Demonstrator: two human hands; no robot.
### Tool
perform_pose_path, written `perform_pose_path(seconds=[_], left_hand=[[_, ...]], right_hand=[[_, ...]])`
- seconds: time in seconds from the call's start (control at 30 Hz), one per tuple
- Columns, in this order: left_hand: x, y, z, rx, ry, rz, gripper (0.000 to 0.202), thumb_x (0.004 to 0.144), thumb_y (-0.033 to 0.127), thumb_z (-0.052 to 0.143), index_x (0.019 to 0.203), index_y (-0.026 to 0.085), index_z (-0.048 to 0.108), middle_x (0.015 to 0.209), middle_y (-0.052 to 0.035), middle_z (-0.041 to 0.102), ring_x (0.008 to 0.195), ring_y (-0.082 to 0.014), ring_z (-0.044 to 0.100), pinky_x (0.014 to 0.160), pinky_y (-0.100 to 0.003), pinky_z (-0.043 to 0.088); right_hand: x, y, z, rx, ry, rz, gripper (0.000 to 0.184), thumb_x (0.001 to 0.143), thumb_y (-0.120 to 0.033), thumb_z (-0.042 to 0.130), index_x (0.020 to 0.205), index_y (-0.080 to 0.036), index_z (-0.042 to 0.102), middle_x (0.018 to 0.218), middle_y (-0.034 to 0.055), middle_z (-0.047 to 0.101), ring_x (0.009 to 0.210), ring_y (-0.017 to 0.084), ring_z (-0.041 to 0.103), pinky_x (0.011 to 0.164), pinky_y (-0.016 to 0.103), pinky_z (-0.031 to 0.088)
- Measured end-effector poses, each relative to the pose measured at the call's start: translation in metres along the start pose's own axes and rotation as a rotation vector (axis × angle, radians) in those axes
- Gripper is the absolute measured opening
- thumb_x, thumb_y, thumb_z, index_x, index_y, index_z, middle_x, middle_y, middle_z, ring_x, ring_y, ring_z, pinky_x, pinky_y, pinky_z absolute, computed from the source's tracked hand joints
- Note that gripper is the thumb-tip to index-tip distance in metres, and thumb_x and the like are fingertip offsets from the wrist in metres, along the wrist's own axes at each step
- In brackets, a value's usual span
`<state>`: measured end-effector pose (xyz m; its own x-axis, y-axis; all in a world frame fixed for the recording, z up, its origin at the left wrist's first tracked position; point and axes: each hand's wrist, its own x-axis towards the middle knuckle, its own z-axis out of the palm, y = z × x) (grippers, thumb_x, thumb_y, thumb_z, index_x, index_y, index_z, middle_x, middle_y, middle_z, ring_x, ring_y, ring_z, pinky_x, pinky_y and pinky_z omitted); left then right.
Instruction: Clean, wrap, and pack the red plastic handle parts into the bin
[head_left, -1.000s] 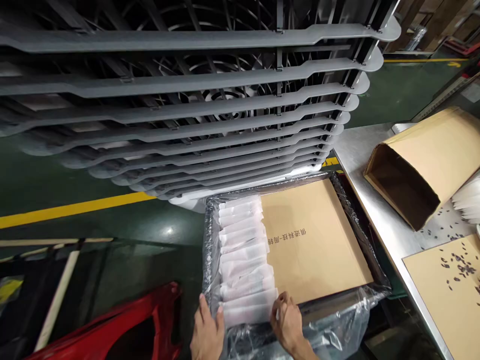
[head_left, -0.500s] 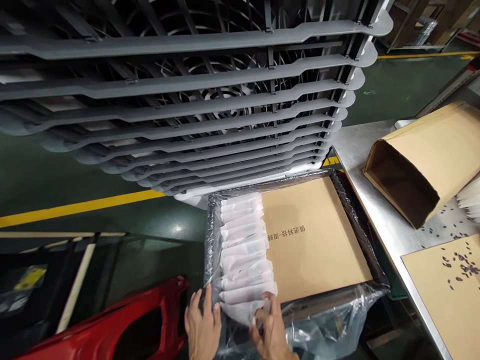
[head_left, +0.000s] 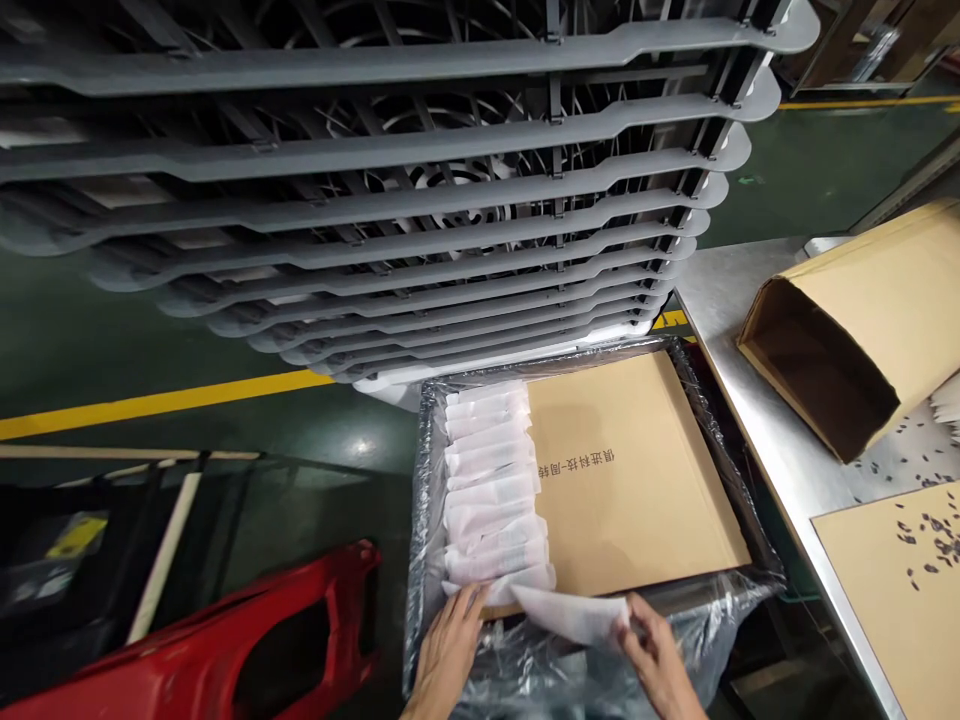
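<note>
A plastic-lined box stands low in front of me. Inside it lies a cardboard sheet with printed characters, and a row of several white wrapped packets runs along its left side. My left hand reaches in at the near end of the row, fingers pressed on the nearest packets. My right hand pinches the right end of a white packet lifted off the near end and held crosswise over the box's near edge.
A tall stack of grey moulded trays looms behind the box. A steel table at right carries an open cardboard sleeve and a cardboard sheet with dark specks. A red plastic part lies on the green floor at left.
Both hands were at the near end of the packet row. The right hand has since moved right, drawing one white packet out across the box's near edge; the left hand went further in.
</note>
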<state>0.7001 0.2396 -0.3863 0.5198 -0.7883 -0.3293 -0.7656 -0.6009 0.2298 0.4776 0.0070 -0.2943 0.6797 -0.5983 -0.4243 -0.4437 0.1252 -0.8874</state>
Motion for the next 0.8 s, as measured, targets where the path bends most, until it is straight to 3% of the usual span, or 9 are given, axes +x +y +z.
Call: perform_pose_path(seconds=[0.27,0.6,0.8], left_hand=[[0.02,0.006,0.001,0.193,-0.091,0.038,0.039,0.087,0.01,0.062,0.125,0.018,0.057,0.127,-0.0092,0.063,0.116,-0.0261,0.059,0.099,-0.052,0.048],[0.03,0.013,0.0,0.279,-0.163,0.077,0.033,0.089,0.016,0.062,0.122,0.016,0.058,0.122,-0.0092,0.064,0.113,-0.0259,0.06,0.097,-0.051,0.049],[0.026,0.009,-0.001,0.203,-0.263,0.092,0.031,0.089,0.029,0.062,0.118,0.018,0.059,0.123,-0.009,0.062,0.112,-0.0262,0.059,0.096,-0.052,0.049]], right_hand=[[0.008,0.008,-0.04,0.09,0.204,0.11,0.044,0.083,-0.061,0.055,0.071,-0.019,0.056,0.069,0.0017,0.056,0.064,0.016,0.05,0.056,0.023,0.041],[0.007,0.007,-0.043,0.203,0.262,0.134,0.043,0.079,-0.06,0.062,0.07,-0.019,0.059,0.068,0.0018,0.058,0.065,0.017,0.051,0.057,0.024,0.042],[0.024,0.025,-0.048,0.288,0.241,0.148,0.044,0.075,-0.059,0.068,0.066,-0.018,0.056,0.062,-0.0025,0.053,0.06,0.012,0.049,0.056,0.023,0.039]])
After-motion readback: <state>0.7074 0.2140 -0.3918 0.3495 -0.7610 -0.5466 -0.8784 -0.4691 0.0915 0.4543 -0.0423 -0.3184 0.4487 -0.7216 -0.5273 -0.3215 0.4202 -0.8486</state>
